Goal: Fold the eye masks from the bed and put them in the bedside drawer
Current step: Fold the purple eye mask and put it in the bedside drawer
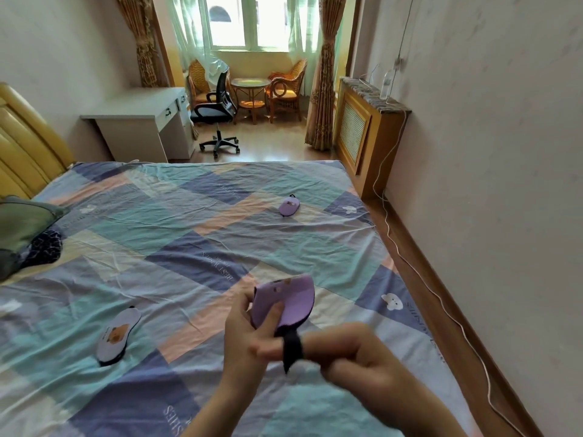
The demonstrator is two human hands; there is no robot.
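A purple eye mask (291, 302), folded in half, is held above the bed (195, 234). My left hand (252, 335) pinches the folded mask with the thumb on its front. My right hand (356, 351) grips its black strap (292, 348), which hangs below the mask. A second purple mask (289, 205) lies folded farther out on the bed. A pale lilac mask with a brown animal print (118, 334) lies flat and unfolded at the near left. No bedside drawer is in view.
A green pillow (22, 225) and dark patterned cloth (45, 247) lie at the left by the yellow headboard (28, 143). Beyond the bed stand a white desk (142, 121) and an office chair (217, 111). A wooden radiator cover (366, 130) and a white cable (441, 304) run along the right wall.
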